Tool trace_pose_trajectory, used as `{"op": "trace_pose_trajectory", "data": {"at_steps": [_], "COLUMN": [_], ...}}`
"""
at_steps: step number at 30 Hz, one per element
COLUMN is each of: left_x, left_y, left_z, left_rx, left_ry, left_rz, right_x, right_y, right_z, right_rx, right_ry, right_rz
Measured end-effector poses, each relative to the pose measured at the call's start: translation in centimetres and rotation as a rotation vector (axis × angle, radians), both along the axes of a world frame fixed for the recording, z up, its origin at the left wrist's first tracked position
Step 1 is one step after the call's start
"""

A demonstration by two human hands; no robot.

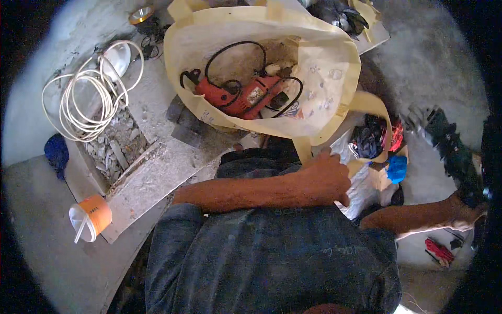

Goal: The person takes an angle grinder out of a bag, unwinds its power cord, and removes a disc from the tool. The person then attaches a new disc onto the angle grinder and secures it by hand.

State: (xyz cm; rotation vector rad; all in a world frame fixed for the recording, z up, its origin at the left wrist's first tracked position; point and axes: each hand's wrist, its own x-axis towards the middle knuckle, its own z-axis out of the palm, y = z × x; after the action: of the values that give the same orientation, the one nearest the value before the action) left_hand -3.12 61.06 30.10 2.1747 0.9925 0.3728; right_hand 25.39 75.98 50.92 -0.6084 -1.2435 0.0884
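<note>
The left hand [327, 178], fingers curled inward, sits right by the near strap [302, 150] of the cream bag [329, 112]; whether it pinches the strap I cannot tell. The right hand [465, 212] is well out to the right, near a dark blurred object [444, 144], its grip too dim to tell. Just ahead and right of the left hand lies a black bundle [368, 138]. The bag gapes directly beyond the left hand, the nearer one, its mouth longest left to right; inside, ahead-left, a red power tool [243, 102] lies roughly crosswise.

Wide-open bag [332, 97], looped cord [246, 42] inside
</note>
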Motion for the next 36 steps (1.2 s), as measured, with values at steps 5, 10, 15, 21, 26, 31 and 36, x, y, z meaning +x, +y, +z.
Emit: {"op": "trace_pose_trajectory", "data": {"at_steps": [5,10,15,21,26,31,36], "left_x": [-1.2,-2.6,-0.4,3.5,6.6,10.9,14.1], "left_y": [0.3,-0.2,1.6,6.1,9.8,12.0,14.1], "left_z": [-1.9,-2.5,0.1,0.6,-2.8,-9.7,-15.1], "left_rx": [0.062,-0.026,-0.193,-0.014,-0.2,-0.997,-1.411], "left_ry": [-0.026,-0.04,-0.059,-0.483,-0.651,-0.844,-1.22], "left_rz": [0.17,0.279,0.256,0.304,0.341,0.468,0.745], "right_x": [3.7,3.4,6.1,5.8,4.6,3.6,3.1], "right_y": [-0.1,1.3,5.0,7.5,7.8,8.2,7.5], "right_z": [-6.4,-15.0,-23.8,-30.3,-32.2,-34.1,-33.4], "right_rx": [-0.167,-0.314,-0.3,-0.452,-0.541,-0.758,-0.783], "right_ry": [-0.029,0.131,-0.143,-0.18,-0.127,-0.072,-0.326], "right_rz": [-0.054,-0.07,-0.194,-0.206,0.096,0.223,0.239]}}
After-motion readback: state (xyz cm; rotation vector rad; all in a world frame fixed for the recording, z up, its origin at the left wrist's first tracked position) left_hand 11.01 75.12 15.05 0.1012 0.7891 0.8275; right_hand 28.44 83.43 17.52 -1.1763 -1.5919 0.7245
